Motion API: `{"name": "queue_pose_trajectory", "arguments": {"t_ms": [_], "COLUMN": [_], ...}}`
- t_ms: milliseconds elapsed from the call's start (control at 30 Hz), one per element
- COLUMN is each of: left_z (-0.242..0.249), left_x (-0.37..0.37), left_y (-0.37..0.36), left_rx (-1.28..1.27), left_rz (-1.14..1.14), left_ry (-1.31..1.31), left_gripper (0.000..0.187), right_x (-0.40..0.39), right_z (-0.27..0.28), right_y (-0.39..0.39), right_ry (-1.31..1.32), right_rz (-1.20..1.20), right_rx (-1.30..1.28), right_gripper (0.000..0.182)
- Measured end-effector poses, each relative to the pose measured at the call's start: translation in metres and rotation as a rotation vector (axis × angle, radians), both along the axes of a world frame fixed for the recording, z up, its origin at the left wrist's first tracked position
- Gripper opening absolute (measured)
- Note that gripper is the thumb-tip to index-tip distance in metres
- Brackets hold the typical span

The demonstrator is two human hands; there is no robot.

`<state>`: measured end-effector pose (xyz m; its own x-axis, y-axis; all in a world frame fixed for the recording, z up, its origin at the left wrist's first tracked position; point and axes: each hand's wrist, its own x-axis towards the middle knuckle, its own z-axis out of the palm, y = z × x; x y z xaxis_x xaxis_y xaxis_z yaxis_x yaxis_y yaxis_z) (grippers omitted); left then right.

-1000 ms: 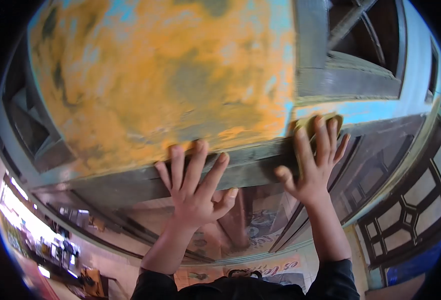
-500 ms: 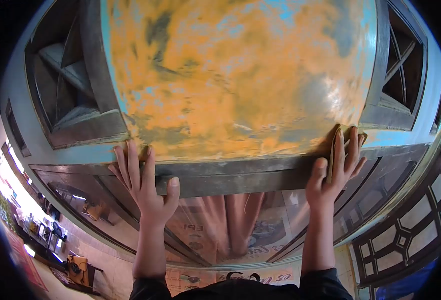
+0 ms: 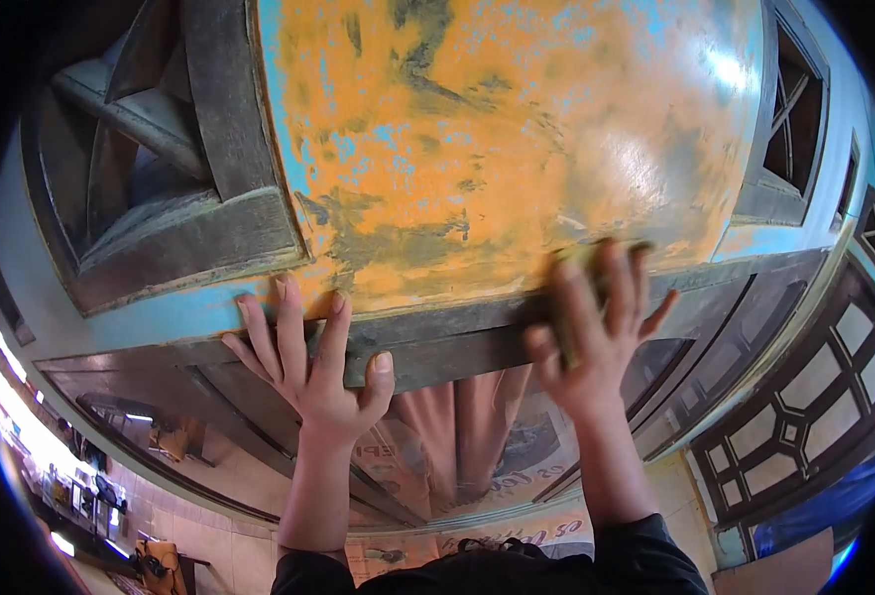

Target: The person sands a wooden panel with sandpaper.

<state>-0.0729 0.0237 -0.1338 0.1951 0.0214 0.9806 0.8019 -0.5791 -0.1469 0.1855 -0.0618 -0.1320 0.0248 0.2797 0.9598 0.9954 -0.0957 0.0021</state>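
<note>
A wall panel [image 3: 517, 149] with patchy orange, blue and dark paint fills the upper middle. Along its lower edge runs a dark wooden beam [image 3: 437, 347]. My left hand [image 3: 323, 367] rests with spread fingers on the beam and the panel's lower left edge, holding nothing. Further right, my right hand [image 3: 596, 337] presses a thin yellowish-brown pad [image 3: 566, 297] against the panel's lower edge and the beam. Motion blurs the pad and my right fingertips.
Dark-framed openings with crossed bars, one at left [image 3: 130, 129] and one at right [image 3: 792, 119], flank the panel. Pinkish curtains [image 3: 462, 426] hang behind glass below. A dark lattice door [image 3: 804, 426] stands at right, a brown bag [image 3: 160, 565] at lower left.
My right hand has moved left along the lower edge with the pad. The view has shifted, so the panel appears larger and tilted. My left hand stays near the panel's lower left corner.
</note>
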Motion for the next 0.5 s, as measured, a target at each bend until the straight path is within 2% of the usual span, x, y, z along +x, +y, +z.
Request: {"name": "queue_pose_trajectory", "arguments": {"t_ms": [100, 200, 233, 300, 367, 433, 500], "left_z": [0.000, 0.000, -0.002, -0.002, -0.003, -0.002, -0.001], "left_x": [-0.002, -0.003, -0.004, -0.010, -0.012, -0.011, -0.011], "left_y": [0.000, 0.001, 0.001, 0.003, 0.002, 0.002, 0.002], "left_rx": [0.015, 0.000, -0.014, -0.002, -0.006, -0.008, 0.001], "left_rz": [-0.012, -0.015, -0.015, -0.010, 0.006, 0.020, 0.010], "left_ry": [0.028, 0.004, -0.008, 0.052, 0.074, 0.077, 0.081], "left_gripper": [0.057, 0.053, 0.052, 0.056, 0.059, 0.060, 0.060], "right_x": [-0.001, -0.038, -0.033, -0.014, -0.014, -0.040, -0.038], "right_z": [0.008, -0.010, -0.009, -0.003, -0.002, -0.005, -0.010], "right_y": [0.010, 0.006, 0.005, 0.010, 0.011, 0.009, 0.016], "right_ry": [0.250, 0.001, -0.037, 0.100, 0.158, 0.073, -0.126], "right_rz": [0.150, 0.122, 0.093, 0.091, 0.123, 0.120, 0.128], "right_rx": [0.254, -0.015, -0.011, 0.120, 0.141, -0.001, 0.034], "right_gripper": [0.055, 0.052, 0.050, 0.051, 0.053, 0.053, 0.053]}}
